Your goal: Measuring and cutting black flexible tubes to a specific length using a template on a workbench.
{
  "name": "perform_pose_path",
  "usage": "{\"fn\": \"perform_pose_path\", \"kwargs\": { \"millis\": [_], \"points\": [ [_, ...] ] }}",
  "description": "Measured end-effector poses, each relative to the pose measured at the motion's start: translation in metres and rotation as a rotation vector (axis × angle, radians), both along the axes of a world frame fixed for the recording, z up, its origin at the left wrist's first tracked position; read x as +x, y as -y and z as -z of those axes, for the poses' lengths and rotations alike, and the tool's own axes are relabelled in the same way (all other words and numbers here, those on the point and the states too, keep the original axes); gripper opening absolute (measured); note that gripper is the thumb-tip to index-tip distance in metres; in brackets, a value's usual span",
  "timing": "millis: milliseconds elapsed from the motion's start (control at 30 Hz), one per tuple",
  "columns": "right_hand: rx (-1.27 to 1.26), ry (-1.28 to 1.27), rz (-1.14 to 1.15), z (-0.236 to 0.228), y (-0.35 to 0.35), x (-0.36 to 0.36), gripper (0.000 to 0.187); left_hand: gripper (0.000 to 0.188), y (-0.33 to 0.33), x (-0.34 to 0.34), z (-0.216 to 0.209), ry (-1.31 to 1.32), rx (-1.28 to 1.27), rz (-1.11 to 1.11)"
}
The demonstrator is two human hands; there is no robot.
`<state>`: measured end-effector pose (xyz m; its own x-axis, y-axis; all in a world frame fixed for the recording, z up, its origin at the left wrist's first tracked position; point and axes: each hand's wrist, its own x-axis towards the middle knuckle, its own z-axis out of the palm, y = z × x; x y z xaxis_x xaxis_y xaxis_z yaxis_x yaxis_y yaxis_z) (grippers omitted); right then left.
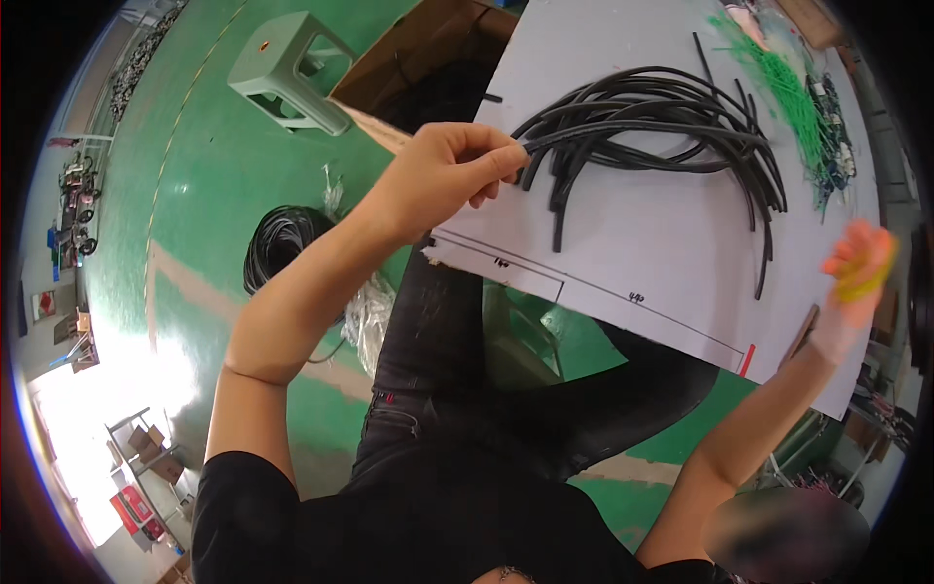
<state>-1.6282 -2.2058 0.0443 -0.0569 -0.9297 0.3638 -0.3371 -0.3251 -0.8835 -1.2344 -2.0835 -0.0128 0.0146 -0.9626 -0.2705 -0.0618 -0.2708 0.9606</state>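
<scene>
My left hand (467, 165) is closed in a pinch on the end of a black cable (623, 127), at the left of the white tabletop. From the fingertips this cable arcs to the right over a loose bundle of cut black cables (671, 101) lying on the board. Off at the right edge of the table, my right hand (861, 263) is raised and smeared by motion. Its fingers are curled about a yellow thing (864, 277), too blurred to name exactly.
Green cable ties (783, 83) lie along the table's far right. A measuring line with a red mark (747, 360) runs along the near edge of the white board (623, 263). An open cardboard box (413, 44), a stool (292, 73) and a black cable coil (277, 243) stand left.
</scene>
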Motion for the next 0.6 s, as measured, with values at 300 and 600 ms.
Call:
{"fn": "perform_pose_path", "kwargs": {
  "millis": [300, 600],
  "points": [
    [0.806, -0.118, -0.849, 0.050, -0.104, 0.143, 0.039, 0.023, 0.022, -0.017, -0.001, -0.011, -0.118, 0.013],
    [0.843, -0.023, -0.895, 0.051, -0.088, 0.160, 0.040, 0.023, 0.021, -0.016, -0.005, 0.011, -0.129, 0.049]
  ]
}}
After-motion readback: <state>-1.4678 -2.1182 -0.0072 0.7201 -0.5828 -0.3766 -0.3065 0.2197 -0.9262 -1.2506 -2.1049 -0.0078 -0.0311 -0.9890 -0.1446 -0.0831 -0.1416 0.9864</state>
